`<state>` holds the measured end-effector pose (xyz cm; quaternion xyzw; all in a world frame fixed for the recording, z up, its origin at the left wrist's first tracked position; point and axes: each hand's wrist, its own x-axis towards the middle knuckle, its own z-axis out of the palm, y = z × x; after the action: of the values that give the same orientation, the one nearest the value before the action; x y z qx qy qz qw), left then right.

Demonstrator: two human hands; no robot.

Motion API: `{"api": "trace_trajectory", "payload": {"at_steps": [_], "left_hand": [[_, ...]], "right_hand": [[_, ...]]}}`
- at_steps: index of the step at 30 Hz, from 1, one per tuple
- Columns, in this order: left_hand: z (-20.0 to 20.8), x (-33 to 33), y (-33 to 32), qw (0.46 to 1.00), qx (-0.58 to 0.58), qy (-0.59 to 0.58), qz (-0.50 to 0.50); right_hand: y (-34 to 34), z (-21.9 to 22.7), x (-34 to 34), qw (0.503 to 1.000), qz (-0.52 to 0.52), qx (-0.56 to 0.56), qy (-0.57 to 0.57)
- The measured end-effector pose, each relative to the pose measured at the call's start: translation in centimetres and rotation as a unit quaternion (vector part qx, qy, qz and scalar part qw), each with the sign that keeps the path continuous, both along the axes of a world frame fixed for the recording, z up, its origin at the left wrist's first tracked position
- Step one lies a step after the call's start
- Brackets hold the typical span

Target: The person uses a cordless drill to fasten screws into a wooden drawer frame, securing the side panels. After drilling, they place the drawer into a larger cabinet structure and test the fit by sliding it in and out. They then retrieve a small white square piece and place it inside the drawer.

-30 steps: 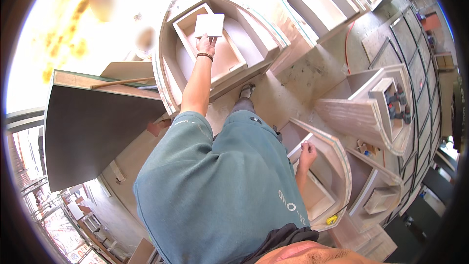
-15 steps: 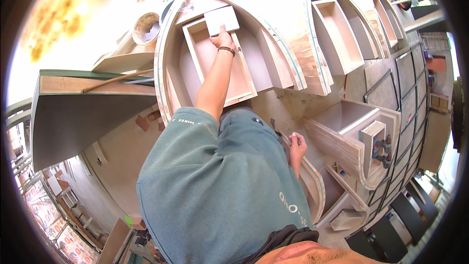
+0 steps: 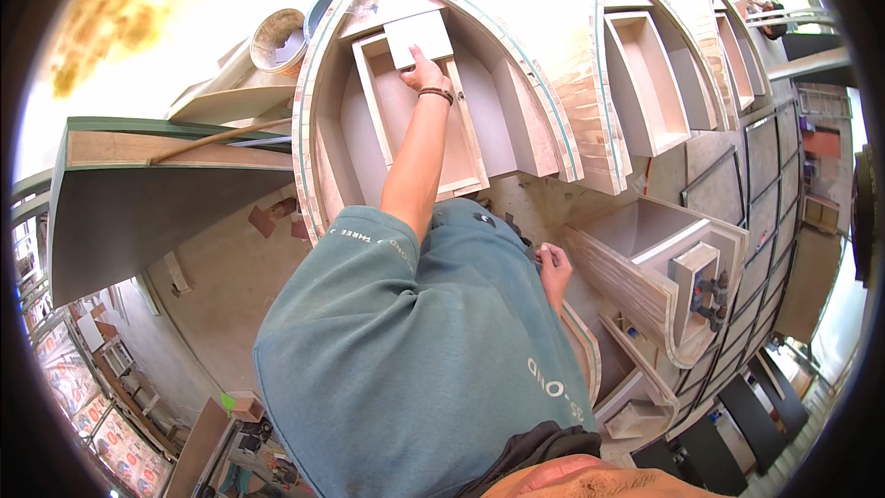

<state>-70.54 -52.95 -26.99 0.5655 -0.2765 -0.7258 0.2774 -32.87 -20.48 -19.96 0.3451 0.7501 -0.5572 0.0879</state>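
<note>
My left hand (image 3: 426, 72), with a dark band on its wrist, reaches up and presses its fingers on the lower edge of a light grey square panel (image 3: 418, 37). The panel sits at the far end of a shallow wooden drawer box (image 3: 373, 120) inside a plywood cabinet compartment (image 3: 309, 157). My right hand (image 3: 553, 264) hangs low beside my hip with curled fingers. It is next to the end of an open wooden drawer (image 3: 636, 281); whether it grips anything is hidden.
More open plywood drawers (image 3: 650, 83) line the cabinet to the right. A small tray holding dark and blue bits (image 3: 705, 295) sits in the open drawer. A roll of edge tape (image 3: 277, 37) and a grey board (image 3: 147, 212) lie at the left.
My head has turned, so the cabinet has slid rightward in view. My left hand stays on the grey panel, and my right hand has drawn slightly in from the drawer edge.
</note>
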Motion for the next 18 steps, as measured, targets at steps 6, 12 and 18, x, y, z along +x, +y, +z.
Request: {"api": "trace_trajectory", "payload": {"at_steps": [6, 12, 18], "left_hand": [[-0.7, 0.1, 0.5, 0.995, -0.002, -0.046, -0.090], [-2.3, -0.2, 0.2, 0.992, -0.017, -0.028, -0.124], [-0.9, 0.1, 0.4, 0.991, -0.035, -0.012, -0.133]], "right_hand": [[-0.6, 0.3, -0.6, 0.998, 0.054, 0.015, 0.001], [-0.3, -0.1, -1.1, 0.998, 0.053, 0.019, -0.009], [-0.2, 0.1, -0.7, 0.997, 0.075, 0.020, -0.015]]}}
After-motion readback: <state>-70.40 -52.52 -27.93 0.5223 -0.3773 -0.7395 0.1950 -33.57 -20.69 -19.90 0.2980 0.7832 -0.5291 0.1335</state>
